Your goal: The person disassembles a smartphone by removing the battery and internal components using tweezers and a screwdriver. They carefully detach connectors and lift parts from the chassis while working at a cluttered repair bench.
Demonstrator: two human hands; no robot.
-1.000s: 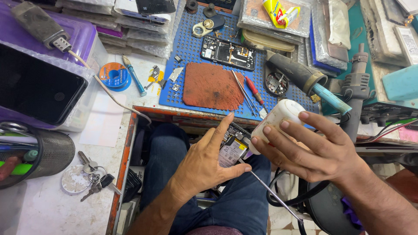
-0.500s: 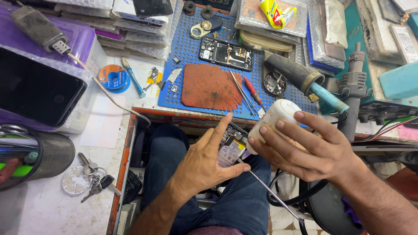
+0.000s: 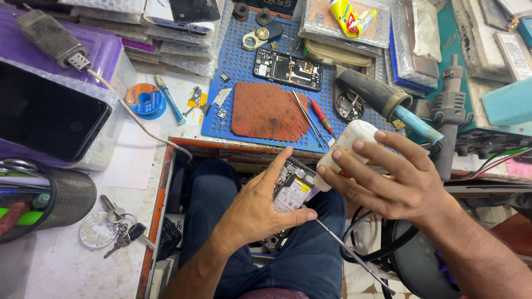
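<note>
Over your lap, just off the surface (image 3: 138, 166) edge, your left hand (image 3: 260, 207) has its grip closed on an opened phone (image 3: 291, 191) — thumb on one side, fingers behind, insides facing up. Your right hand (image 3: 396, 182) wraps a white bottle (image 3: 346, 145), tilted down, its tip right at the phone's upper edge; whether it touches, you can't tell. A thin metal rod (image 3: 349, 252) slants away below your left thumb. Up ahead lie a blue mat (image 3: 221, 119) with a rust-red pad (image 3: 269, 112) — and a second open phone (image 3: 288, 69).
</note>
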